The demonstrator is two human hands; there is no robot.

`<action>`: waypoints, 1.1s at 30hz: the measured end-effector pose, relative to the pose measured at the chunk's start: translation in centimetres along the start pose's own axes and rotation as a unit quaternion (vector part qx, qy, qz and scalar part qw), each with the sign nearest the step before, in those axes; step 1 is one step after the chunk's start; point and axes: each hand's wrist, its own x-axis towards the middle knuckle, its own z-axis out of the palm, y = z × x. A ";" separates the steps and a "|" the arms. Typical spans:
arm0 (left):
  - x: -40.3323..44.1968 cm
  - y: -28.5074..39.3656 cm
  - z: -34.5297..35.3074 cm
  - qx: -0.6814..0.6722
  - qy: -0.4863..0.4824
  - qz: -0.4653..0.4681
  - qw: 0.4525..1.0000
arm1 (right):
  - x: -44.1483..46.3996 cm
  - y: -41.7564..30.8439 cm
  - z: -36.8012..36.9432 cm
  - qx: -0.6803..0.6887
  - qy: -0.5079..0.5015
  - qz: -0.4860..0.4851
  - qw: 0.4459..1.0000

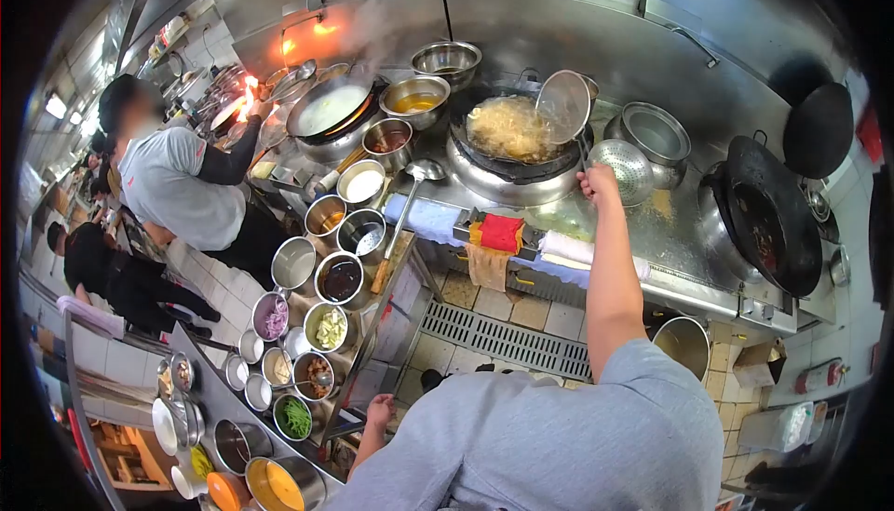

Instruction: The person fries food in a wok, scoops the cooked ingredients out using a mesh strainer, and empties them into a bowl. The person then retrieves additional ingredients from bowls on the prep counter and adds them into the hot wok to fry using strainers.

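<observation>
My right hand [598, 182] is closed round the thin handle of a mesh strainer [563, 106]. The strainer is tilted at the right rim of a black wok [480, 159]. Pale food [507, 127] bubbles in foaming oil inside the wok. Just beside my right hand, a perforated skimmer [626, 174] lies against a metal pot [656, 131]. My left hand [380, 411] hangs low beside the ingredient cart, fingers curled in, with nothing seen in it. Nearest to it are a pot of cut green vegetables [293, 418] and a pot of brown chunks [315, 376].
A ladle [426, 171] lies across the cart's edge. Left of my wok, a second wok [331, 109] holds whitish liquid. A co-worker [186, 171] stands near open flames [248, 92]. Large black woks [768, 218] stand at right. A floor drain [503, 339] runs below the counter.
</observation>
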 end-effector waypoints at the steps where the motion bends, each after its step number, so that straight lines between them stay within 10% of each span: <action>1: -0.5 0.5 0.2 -0.002 0.000 -0.004 1.000 | 0.3 0.2 0.0 -0.004 -0.001 0.002 1.000; 4: -1.2 -0.8 0.5 0.033 -0.055 -0.089 0.994 | 9.1 4.0 -0.5 -0.299 0.115 -0.198 0.926; 7: -1.1 -1.9 0.1 -0.003 -0.052 -0.143 0.988 | 7.7 3.5 2.1 -0.342 0.156 -0.152 0.914; 10: 1.2 -4.5 -1.2 0.138 -0.099 -0.080 0.982 | 2.7 2.8 5.6 0.031 0.039 0.041 0.998; 21: -1.0 -2.2 2.0 -0.015 -0.034 -0.044 0.998 | 1.1 2.6 6.7 0.452 -0.117 0.249 0.849; 24: 1.5 -9.2 1.5 0.041 -0.038 -0.021 0.998 | 1.4 1.9 5.3 0.483 -0.139 0.253 0.827; 27: 4.0 -15.9 -0.2 0.082 -0.044 -0.016 0.996 | 0.1 1.8 5.2 0.290 -0.033 0.138 0.947; 33: 4.0 -15.3 -1.4 0.036 -0.063 -0.044 0.996 | 3.0 2.1 1.3 0.249 0.003 0.110 0.962</action>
